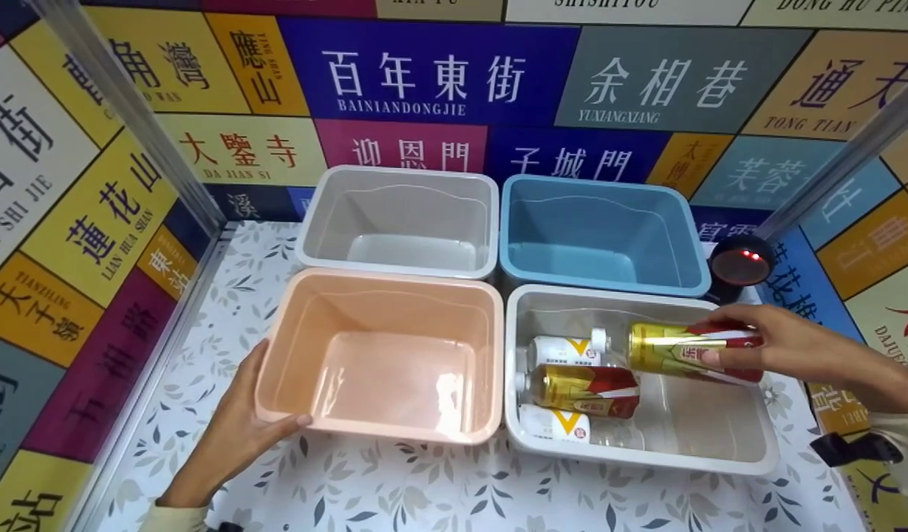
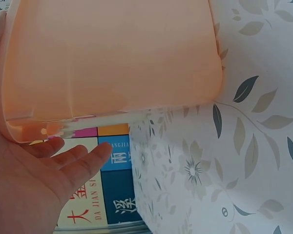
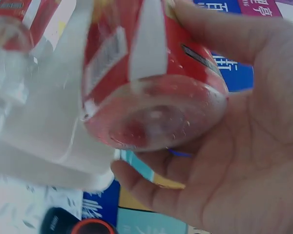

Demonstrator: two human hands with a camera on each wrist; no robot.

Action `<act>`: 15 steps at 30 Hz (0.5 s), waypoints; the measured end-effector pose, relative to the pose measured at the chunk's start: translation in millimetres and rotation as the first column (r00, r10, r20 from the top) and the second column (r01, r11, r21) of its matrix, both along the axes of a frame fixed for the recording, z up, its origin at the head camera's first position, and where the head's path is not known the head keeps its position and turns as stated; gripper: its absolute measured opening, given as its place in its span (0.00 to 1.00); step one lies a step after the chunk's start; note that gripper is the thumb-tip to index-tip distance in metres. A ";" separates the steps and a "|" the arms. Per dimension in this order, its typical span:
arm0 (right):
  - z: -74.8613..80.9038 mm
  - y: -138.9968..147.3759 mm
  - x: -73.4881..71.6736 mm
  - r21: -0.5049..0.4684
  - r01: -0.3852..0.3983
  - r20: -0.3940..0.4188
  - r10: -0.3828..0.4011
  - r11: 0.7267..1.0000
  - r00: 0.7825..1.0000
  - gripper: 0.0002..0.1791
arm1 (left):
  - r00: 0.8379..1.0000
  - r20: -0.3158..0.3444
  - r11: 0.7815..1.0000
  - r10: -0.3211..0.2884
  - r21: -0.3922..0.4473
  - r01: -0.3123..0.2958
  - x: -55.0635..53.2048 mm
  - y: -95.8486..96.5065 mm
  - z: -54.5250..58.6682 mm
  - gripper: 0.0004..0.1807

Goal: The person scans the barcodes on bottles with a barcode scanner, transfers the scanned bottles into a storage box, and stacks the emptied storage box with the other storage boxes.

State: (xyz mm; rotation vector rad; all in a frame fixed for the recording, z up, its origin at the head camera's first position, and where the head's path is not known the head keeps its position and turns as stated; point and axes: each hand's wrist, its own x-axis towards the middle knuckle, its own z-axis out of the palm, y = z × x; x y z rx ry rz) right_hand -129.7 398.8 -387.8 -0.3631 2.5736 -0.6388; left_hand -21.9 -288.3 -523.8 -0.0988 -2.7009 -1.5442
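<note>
My right hand [image 1: 775, 340] holds a bottle with a gold and red label [image 1: 675, 351] on its side above the front right white bin [image 1: 719, 462]. In the right wrist view the thumb and fingers curl round the bottle [image 3: 156, 73], its clear base facing the camera. Inside that bin lie another gold and red bottle [image 1: 590, 391] and bottles with white labels [image 1: 553, 425]. My left hand [image 1: 236, 414] rests at the front left corner of the peach bin [image 1: 383, 428]. Its thumb lies along the rim; in the left wrist view the other fingers [image 2: 88, 163] are extended beside the bin.
Behind stand a grey bin [image 1: 398, 273] and a blue bin [image 1: 609, 284], touching or close to the front pair. A dark round device with red lights [image 1: 742, 262] stands right of the blue bin. Walls with printed signs [image 1: 439, 70] enclose the leaf-patterned table [image 1: 394, 488].
</note>
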 end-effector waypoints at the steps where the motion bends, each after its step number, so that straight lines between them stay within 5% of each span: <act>1: -0.1 0.5 -0.9 -0.011 0.014 0.009 -0.014 1.000 1.000 0.38 | 1.000 0.000 1.000 0.002 -0.004 -0.002 0.0 0.0 -0.3 0.71; 8: 1.3 3.2 -5.0 -0.074 0.113 0.042 -0.111 0.991 0.993 0.38 | 1.000 0.023 1.000 0.015 -0.019 -0.014 -0.4 0.5 -0.4 0.71; 15: -0.1 10.3 -5.7 -0.188 0.263 0.084 -0.251 0.946 0.964 0.42 | 0.999 0.036 1.000 0.018 -0.004 -0.018 -0.8 -0.1 -0.3 0.71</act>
